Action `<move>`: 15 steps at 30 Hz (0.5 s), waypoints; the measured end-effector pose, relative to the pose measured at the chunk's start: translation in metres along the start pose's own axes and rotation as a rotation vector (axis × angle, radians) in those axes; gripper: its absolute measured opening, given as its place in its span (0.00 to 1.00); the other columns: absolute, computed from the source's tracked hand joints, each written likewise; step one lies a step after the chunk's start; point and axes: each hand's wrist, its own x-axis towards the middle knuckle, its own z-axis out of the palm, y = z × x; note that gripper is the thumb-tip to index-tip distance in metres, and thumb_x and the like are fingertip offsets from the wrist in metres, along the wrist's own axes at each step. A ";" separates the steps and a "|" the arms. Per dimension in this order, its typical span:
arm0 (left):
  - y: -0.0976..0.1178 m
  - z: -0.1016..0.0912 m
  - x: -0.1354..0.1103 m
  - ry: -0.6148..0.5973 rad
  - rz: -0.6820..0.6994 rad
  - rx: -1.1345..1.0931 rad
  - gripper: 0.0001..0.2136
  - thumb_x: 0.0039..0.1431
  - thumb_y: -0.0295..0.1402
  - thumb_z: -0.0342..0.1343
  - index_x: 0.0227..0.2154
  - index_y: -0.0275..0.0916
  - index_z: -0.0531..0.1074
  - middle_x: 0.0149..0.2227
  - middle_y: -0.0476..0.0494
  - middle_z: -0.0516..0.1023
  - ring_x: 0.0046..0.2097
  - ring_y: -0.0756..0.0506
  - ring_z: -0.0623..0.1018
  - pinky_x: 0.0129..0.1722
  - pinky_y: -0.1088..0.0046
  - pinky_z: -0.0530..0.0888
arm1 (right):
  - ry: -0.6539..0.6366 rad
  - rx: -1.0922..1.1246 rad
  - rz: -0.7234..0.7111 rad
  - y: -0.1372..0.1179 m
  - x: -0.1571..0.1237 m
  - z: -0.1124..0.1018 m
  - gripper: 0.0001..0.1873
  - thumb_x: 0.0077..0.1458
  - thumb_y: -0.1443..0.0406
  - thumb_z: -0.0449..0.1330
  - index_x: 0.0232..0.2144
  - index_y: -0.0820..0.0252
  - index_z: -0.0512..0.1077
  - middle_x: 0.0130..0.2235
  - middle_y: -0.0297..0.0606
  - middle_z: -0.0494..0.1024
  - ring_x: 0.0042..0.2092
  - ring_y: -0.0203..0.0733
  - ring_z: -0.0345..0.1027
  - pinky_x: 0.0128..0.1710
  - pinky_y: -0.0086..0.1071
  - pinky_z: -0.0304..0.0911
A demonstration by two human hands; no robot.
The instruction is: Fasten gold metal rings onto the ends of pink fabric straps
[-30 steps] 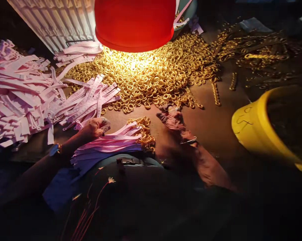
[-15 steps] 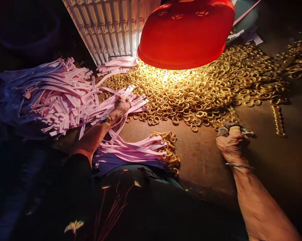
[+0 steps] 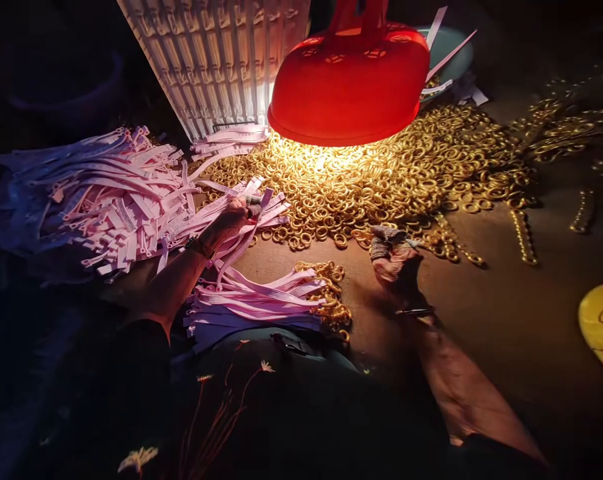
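Observation:
My left hand [image 3: 233,215], grey wraps on its fingertips, is closed on a pink strap [image 3: 262,208] whose end sticks up past the fingers. Other pink straps lie under and around that hand. Over the bare table in front of the pile, my right hand [image 3: 395,263] is closed, its fingers also wrapped in grey cloth. A gold ring [image 3: 362,236] shows at its fingertips. Something small and shiny pokes out on its right side; I cannot make out what. Close to my body lies a bundle of pink straps [image 3: 261,297] with gold rings [image 3: 336,293] at their right ends.
A red lamp [image 3: 349,93] hangs low over a large heap of gold rings [image 3: 406,173]. On the left is a pile of pink straps [image 3: 126,193]. Behind stand a ribbed translucent panel [image 3: 221,67] and a greenish bowl [image 3: 454,57]. A yellow object [image 3: 601,327] sits far right.
My right hand has moved left from the heap's right edge, with a gold ring now at its fingertips. My left hand has lifted a strap end. The view has shifted slightly right.

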 end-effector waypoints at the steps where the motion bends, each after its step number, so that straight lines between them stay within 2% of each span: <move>1: 0.005 0.006 -0.003 0.005 -0.010 -0.030 0.05 0.50 0.25 0.60 0.28 0.38 0.69 0.24 0.54 0.72 0.25 0.53 0.70 0.29 0.78 0.71 | -0.028 0.032 -0.039 -0.012 0.002 0.007 0.21 0.59 0.61 0.51 0.46 0.60 0.79 0.35 0.51 0.82 0.37 0.49 0.77 0.43 0.43 0.74; 3: 0.020 0.013 -0.005 0.070 -0.007 -0.119 0.05 0.50 0.24 0.60 0.29 0.38 0.69 0.25 0.53 0.72 0.26 0.53 0.70 0.28 0.79 0.70 | -0.060 0.100 -0.096 -0.032 0.003 0.020 0.20 0.62 0.59 0.51 0.47 0.60 0.79 0.36 0.50 0.82 0.39 0.51 0.78 0.45 0.45 0.74; 5: 0.039 0.008 -0.003 0.224 0.058 -0.214 0.06 0.52 0.22 0.57 0.29 0.39 0.69 0.25 0.53 0.71 0.26 0.53 0.70 0.27 0.80 0.69 | -0.076 0.161 -0.123 -0.046 0.001 0.032 0.21 0.65 0.56 0.52 0.46 0.61 0.79 0.37 0.51 0.83 0.41 0.52 0.78 0.46 0.45 0.74; 7: 0.055 -0.009 0.004 0.410 0.173 -0.288 0.07 0.54 0.20 0.52 0.30 0.40 0.66 0.26 0.53 0.70 0.28 0.53 0.70 0.29 0.80 0.70 | -0.088 0.203 -0.131 -0.053 -0.002 0.040 0.21 0.67 0.54 0.52 0.45 0.61 0.79 0.38 0.52 0.83 0.43 0.53 0.79 0.48 0.45 0.74; 9: 0.059 -0.033 0.010 0.562 0.271 -0.314 0.07 0.58 0.20 0.49 0.30 0.39 0.64 0.27 0.53 0.69 0.29 0.54 0.71 0.33 0.79 0.72 | -0.111 0.242 -0.127 -0.055 -0.006 0.044 0.22 0.68 0.52 0.52 0.43 0.61 0.79 0.36 0.51 0.83 0.43 0.53 0.79 0.48 0.44 0.74; 10: 0.055 -0.045 0.012 0.623 0.263 -0.278 0.06 0.60 0.21 0.49 0.31 0.39 0.64 0.28 0.53 0.69 0.28 0.54 0.71 0.35 0.78 0.73 | -0.123 0.263 -0.116 -0.055 -0.007 0.044 0.22 0.68 0.52 0.52 0.42 0.61 0.79 0.35 0.49 0.82 0.41 0.52 0.79 0.47 0.43 0.74; 12: 0.036 -0.067 0.011 0.704 0.097 -0.128 0.04 0.60 0.23 0.52 0.32 0.38 0.65 0.28 0.52 0.69 0.28 0.52 0.72 0.35 0.75 0.74 | -0.142 0.314 -0.082 -0.052 -0.007 0.042 0.22 0.68 0.51 0.53 0.42 0.60 0.79 0.34 0.47 0.82 0.39 0.50 0.78 0.45 0.42 0.74; 14: 0.009 -0.083 0.005 0.689 -0.088 0.059 0.06 0.54 0.21 0.53 0.29 0.38 0.66 0.24 0.51 0.68 0.27 0.49 0.74 0.33 0.72 0.75 | -0.148 0.372 -0.055 -0.049 -0.006 0.037 0.22 0.67 0.50 0.55 0.45 0.60 0.79 0.36 0.46 0.82 0.40 0.50 0.78 0.46 0.41 0.74; 15: -0.004 -0.088 0.002 0.674 -0.107 0.141 0.06 0.52 0.21 0.53 0.28 0.38 0.66 0.23 0.51 0.68 0.28 0.47 0.75 0.33 0.70 0.75 | -0.147 0.397 -0.044 -0.047 -0.005 0.034 0.22 0.66 0.49 0.56 0.46 0.60 0.78 0.37 0.46 0.82 0.42 0.50 0.78 0.47 0.41 0.74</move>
